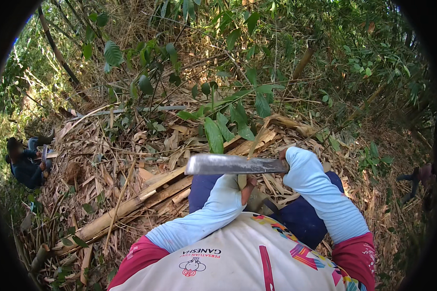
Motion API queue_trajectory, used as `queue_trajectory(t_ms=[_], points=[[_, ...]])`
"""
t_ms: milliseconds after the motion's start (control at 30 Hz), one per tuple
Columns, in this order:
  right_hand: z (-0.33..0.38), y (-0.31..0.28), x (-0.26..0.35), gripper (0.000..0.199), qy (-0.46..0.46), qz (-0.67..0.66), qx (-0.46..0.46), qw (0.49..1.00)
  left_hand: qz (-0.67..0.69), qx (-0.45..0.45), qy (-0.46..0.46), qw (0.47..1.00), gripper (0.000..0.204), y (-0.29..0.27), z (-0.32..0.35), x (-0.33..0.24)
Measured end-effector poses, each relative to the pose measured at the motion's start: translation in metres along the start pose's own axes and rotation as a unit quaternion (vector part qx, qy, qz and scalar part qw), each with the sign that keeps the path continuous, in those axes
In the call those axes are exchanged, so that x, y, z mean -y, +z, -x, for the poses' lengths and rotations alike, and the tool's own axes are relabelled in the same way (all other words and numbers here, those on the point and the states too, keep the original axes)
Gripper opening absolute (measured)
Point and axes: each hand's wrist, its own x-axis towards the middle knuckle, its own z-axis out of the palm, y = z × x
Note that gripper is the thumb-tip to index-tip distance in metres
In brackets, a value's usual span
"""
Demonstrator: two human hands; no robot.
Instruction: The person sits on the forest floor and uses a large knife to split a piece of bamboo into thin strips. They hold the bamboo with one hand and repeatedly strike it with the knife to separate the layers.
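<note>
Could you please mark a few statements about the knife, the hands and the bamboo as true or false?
1. The right hand grips the handle of a big knife. True.
2. The knife blade points to the person's right. False: it points left, lying roughly level.
3. The left hand holds a strip of bamboo just under the blade. True.
4. Both forearms are bare. False: both wear light blue sleeves.
5. A split bamboo pole lies among dry leaves on the ground. True.
6. Nobody else is in view. False: another person sits at the far left.
</note>
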Motion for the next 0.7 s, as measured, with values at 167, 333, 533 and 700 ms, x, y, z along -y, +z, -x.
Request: queue_trajectory(t_ms=[167, 333, 533, 700], points=[[0.025, 0.016, 0.012, 0.031, -0.080, -0.153, -0.028, 0.985, 0.006, -0.001, -0.081, 0.997, 0.029, -0.017, 0.001, 0.015], [0.014, 0.063, -0.041, 0.029, -0.114, -0.421, -0.016, 0.900, 0.017, 0.004, -0.058, 0.998, 0.055, -0.041, -0.012, 0.005], [-0.032, 0.059, -0.034, 0.026, -0.094, -0.461, -0.096, 0.877, 0.173, 0.024, -0.056, 0.983, 0.045, -0.046, -0.009, 0.023], [-0.065, 0.032, -0.033, 0.043, -0.055, -0.523, -0.133, 0.840, 0.162, 0.095, -0.099, 0.977, 0.045, -0.044, -0.007, 0.008]])
